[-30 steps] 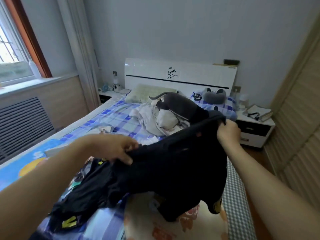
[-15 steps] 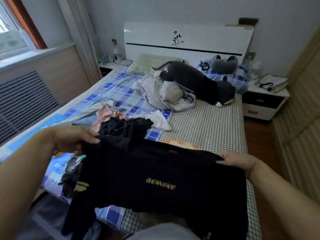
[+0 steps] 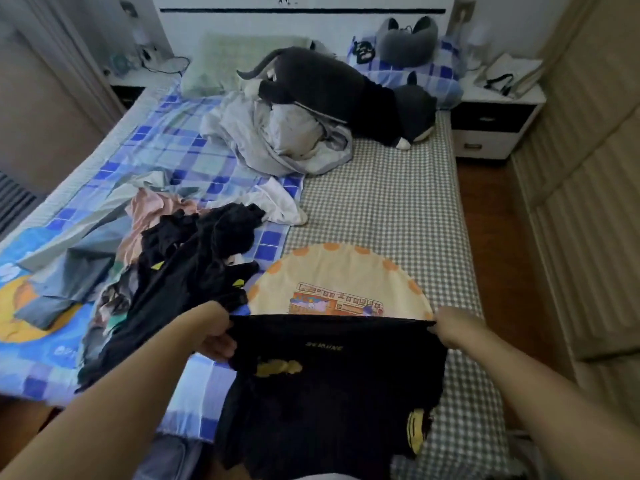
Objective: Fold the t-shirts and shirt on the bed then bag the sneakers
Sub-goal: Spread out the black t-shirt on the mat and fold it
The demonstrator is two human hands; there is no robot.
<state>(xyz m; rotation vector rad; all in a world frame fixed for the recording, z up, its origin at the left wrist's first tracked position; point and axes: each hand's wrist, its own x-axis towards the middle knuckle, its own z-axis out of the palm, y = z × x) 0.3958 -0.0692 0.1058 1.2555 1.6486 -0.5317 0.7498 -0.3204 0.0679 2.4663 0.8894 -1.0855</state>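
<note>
My left hand (image 3: 216, 336) grips left end of black t-shirt (image 3: 332, 393) top edge, fingers curled round fabric. My right hand (image 3: 450, 329) pinches right end of same edge. Top edge pulled taut between my hands; shirt hangs down over near edge of bed (image 3: 381, 195), yellow print facing me. Round cushion (image 3: 341, 275) lies on bed just beyond taut edge. Heap of dark clothes (image 3: 194, 258) lies left of cushion, pink garment (image 3: 149, 216) beside it. Grey plush toy (image 3: 332, 88) lies near headboard. Sneakers not seen.
</note>
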